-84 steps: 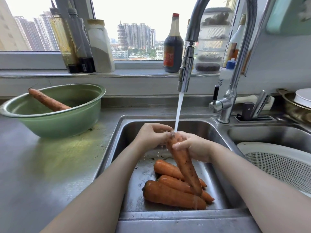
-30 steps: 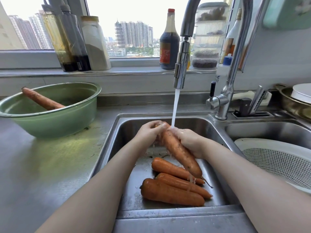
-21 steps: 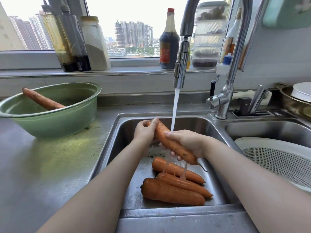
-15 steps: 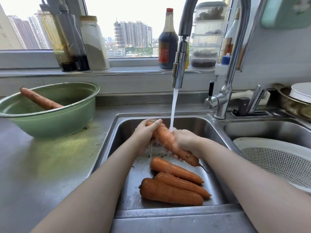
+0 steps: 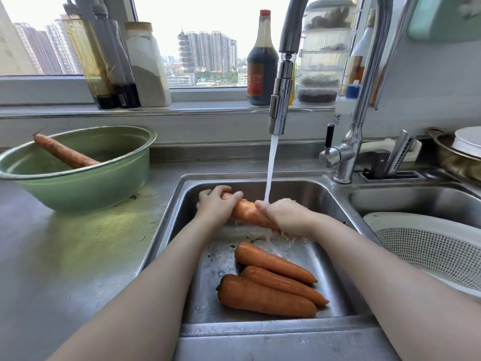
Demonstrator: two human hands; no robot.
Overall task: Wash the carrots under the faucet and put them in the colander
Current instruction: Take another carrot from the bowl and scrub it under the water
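An orange carrot [image 5: 247, 212] lies almost level under the running faucet [image 5: 279, 105], over the left sink [image 5: 320, 194]. My left hand [image 5: 217, 204] grips its thick end and my right hand [image 5: 287, 217] wraps its thin end, where the water stream lands. Three more carrots [image 5: 268, 280] lie on the sink floor below. A white colander [image 5: 429, 246] sits in the right sink, with nothing visible inside it. One dirty carrot [image 5: 65, 153] leans in a green bowl [image 5: 86, 183] on the counter at left.
Bottles and jars [image 5: 125, 63] line the windowsill behind the sink. A dark sauce bottle [image 5: 262, 61] stands behind the faucet head. A metal bowl with a white plate [image 5: 460, 149] sits at the far right. The steel counter [image 5: 65, 251] stretches left of the sink.
The carrot has tilted from pointing steeply down to lying nearly level. My right hand has slid down to its thin end, and both hands keep rubbing it under the stream.
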